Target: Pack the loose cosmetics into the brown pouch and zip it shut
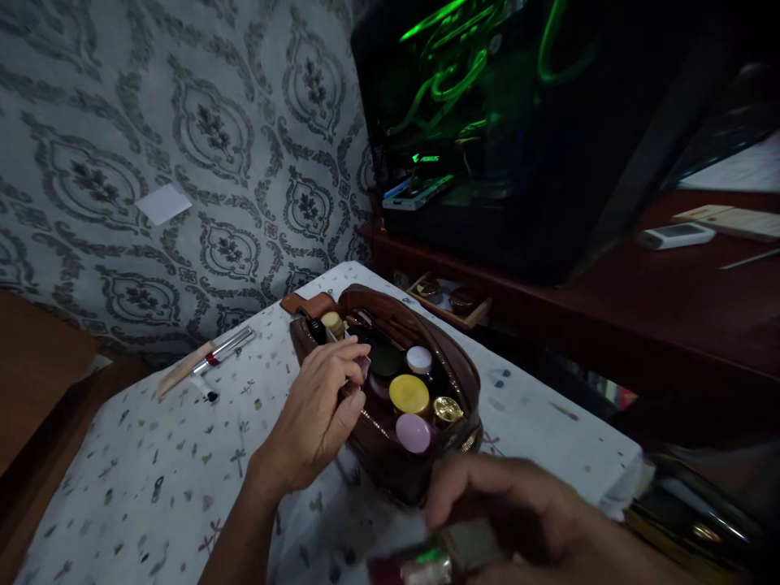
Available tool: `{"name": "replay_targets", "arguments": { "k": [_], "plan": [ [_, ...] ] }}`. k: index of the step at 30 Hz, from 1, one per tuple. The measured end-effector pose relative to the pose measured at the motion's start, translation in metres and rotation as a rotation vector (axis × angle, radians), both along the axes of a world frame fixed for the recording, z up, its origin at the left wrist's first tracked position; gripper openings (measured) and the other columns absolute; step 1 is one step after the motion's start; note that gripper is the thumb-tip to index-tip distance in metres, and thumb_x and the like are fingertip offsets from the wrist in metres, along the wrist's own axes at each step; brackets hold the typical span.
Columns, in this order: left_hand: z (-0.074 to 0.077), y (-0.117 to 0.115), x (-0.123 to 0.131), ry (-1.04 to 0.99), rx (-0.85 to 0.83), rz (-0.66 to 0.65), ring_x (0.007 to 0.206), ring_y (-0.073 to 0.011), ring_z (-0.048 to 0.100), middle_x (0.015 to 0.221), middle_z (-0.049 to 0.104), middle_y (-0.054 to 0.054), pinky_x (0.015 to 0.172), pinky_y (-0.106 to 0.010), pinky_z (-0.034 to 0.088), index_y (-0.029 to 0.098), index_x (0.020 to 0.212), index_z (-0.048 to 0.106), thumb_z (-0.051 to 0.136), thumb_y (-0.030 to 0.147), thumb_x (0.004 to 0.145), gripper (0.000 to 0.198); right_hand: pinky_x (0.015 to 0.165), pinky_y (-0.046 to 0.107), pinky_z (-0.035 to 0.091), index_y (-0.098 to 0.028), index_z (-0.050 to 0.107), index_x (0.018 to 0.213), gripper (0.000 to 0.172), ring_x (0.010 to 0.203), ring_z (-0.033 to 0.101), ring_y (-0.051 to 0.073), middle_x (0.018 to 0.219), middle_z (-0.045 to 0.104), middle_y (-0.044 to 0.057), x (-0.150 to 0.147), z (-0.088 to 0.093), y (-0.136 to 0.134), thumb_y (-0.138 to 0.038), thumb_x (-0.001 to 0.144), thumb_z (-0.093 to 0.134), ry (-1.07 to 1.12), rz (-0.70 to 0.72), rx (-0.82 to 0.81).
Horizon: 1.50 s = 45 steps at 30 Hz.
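An open brown cosmetic pouch [460,370] lies on a small table covered with a white patterned cloth [134,471]. Inside the pouch stand several small jars, among them one with a yellow lid [409,393], one with a lilac lid [413,431] and one with a white lid [419,358]. My left hand [320,414] rests on the pouch's near-left rim, fingers curled and pinching something small at the opening. Low in the foreground, blurred, my right hand [524,520] is closed around a small object with a greenish shiny part [426,562].
A slim tube with a red band [223,351] and a flat wooden stick [183,370] lie on the cloth at the far left. Behind the table a dark wooden shelf [609,301] holds a green-lit computer case [487,122] and a white remote [673,236].
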<state>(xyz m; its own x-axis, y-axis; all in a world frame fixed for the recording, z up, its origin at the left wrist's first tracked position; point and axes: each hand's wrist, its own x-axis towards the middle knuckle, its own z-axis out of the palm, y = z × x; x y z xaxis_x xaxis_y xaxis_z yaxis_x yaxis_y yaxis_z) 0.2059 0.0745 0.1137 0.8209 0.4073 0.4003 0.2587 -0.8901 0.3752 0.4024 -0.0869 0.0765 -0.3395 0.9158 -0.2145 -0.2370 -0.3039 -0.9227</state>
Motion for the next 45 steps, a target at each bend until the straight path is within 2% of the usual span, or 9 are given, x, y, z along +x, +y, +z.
{"name": "replay_targets", "arguments": {
  "k": [3, 6, 10, 14, 19, 26, 33, 37, 45],
  "plan": [
    [0.0, 0.0, 0.0, -0.003, -0.02, -0.008, 0.142, -0.0272, 0.048, 0.143, 0.059, -0.013, 0.116, -0.054, 0.038, 0.025, 0.108, 0.046, 0.037, 0.037, 0.108, 0.015, 0.054, 0.022, 0.048, -0.023, 0.068, 0.094, 0.038, 0.059, 0.056, 0.011, 0.078, 0.065, 0.002, 0.018, 0.02, 0.009, -0.057, 0.081, 0.078, -0.258, -0.252, 0.216],
    [0.0, 0.001, -0.001, -0.006, -0.035, -0.019, 0.143, -0.0265, 0.047, 0.144, 0.058, -0.013, 0.116, -0.052, 0.037, 0.024, 0.109, 0.047, 0.038, 0.035, 0.108, 0.014, 0.055, 0.026, 0.05, -0.023, 0.069, 0.087, 0.036, 0.062, 0.062, 0.016, 0.073, 0.067, 0.003, 0.027, 0.036, 0.019, -0.058, 0.083, 0.075, -0.523, -0.505, 0.443],
    [0.0, 0.002, -0.001, -0.024, -0.043, -0.034, 0.144, -0.0253, 0.045, 0.144, 0.058, -0.012, 0.117, -0.049, 0.034, 0.025, 0.109, 0.047, 0.039, 0.033, 0.108, 0.012, 0.077, 0.03, 0.057, -0.023, 0.072, 0.106, 0.021, 0.088, 0.072, 0.021, 0.099, 0.075, 0.005, 0.036, 0.042, 0.033, -0.039, 0.095, 0.066, -0.79, -0.497, 0.768],
    [-0.001, 0.001, -0.001, -0.026, -0.055, -0.043, 0.145, -0.0252, 0.044, 0.144, 0.058, -0.012, 0.118, -0.05, 0.033, 0.024, 0.111, 0.047, 0.038, 0.034, 0.108, 0.013, 0.08, 0.029, 0.056, -0.022, 0.068, 0.117, 0.021, 0.095, 0.072, 0.019, 0.108, 0.075, 0.006, 0.04, 0.038, 0.048, -0.024, 0.1, 0.056, -0.906, -0.377, 0.992],
    [-0.002, 0.002, 0.0, -0.031, -0.057, -0.051, 0.146, -0.0241, 0.043, 0.144, 0.058, -0.011, 0.12, -0.048, 0.031, 0.025, 0.111, 0.046, 0.038, 0.034, 0.108, 0.013, 0.059, 0.022, 0.045, -0.02, 0.062, 0.104, 0.009, 0.067, 0.063, 0.012, 0.085, 0.07, 0.0, 0.035, 0.043, 0.064, -0.016, 0.096, 0.059, -0.969, -0.24, 0.983],
    [-0.003, 0.003, 0.0, -0.031, -0.034, -0.047, 0.145, -0.0243, 0.045, 0.143, 0.058, -0.011, 0.118, -0.047, 0.033, 0.025, 0.111, 0.047, 0.039, 0.033, 0.108, 0.012, 0.063, 0.021, 0.041, -0.019, 0.06, 0.1, 0.014, 0.073, 0.062, 0.01, 0.089, 0.068, -0.001, 0.027, 0.04, 0.085, -0.009, 0.091, 0.065, -0.936, -0.172, 1.108],
    [-0.002, 0.003, 0.001, -0.032, -0.021, -0.047, 0.145, -0.0236, 0.045, 0.143, 0.058, -0.011, 0.118, -0.046, 0.034, 0.025, 0.111, 0.047, 0.039, 0.034, 0.108, 0.013, 0.065, 0.023, 0.041, -0.017, 0.063, 0.096, 0.013, 0.073, 0.062, 0.012, 0.087, 0.068, 0.001, 0.022, 0.032, 0.097, -0.006, 0.088, 0.065, -0.952, -0.159, 1.102],
    [-0.002, 0.003, 0.002, -0.032, -0.025, -0.054, 0.145, -0.023, 0.045, 0.143, 0.058, -0.011, 0.119, -0.046, 0.033, 0.024, 0.111, 0.047, 0.039, 0.034, 0.108, 0.012, 0.066, 0.023, 0.043, -0.017, 0.065, 0.095, 0.012, 0.074, 0.063, 0.012, 0.087, 0.07, 0.001, 0.023, 0.035, 0.095, -0.007, 0.089, 0.063, -0.946, -0.154, 1.076],
    [-0.002, 0.002, 0.0, -0.03, -0.054, -0.049, 0.147, -0.0246, 0.043, 0.145, 0.057, -0.012, 0.119, -0.048, 0.033, 0.025, 0.112, 0.047, 0.039, 0.035, 0.108, 0.014, 0.063, 0.022, 0.045, -0.018, 0.068, 0.085, 0.014, 0.07, 0.065, 0.012, 0.083, 0.073, 0.001, 0.036, 0.044, 0.079, -0.009, 0.093, 0.06, -1.006, -0.279, 1.032]
  ]
}}
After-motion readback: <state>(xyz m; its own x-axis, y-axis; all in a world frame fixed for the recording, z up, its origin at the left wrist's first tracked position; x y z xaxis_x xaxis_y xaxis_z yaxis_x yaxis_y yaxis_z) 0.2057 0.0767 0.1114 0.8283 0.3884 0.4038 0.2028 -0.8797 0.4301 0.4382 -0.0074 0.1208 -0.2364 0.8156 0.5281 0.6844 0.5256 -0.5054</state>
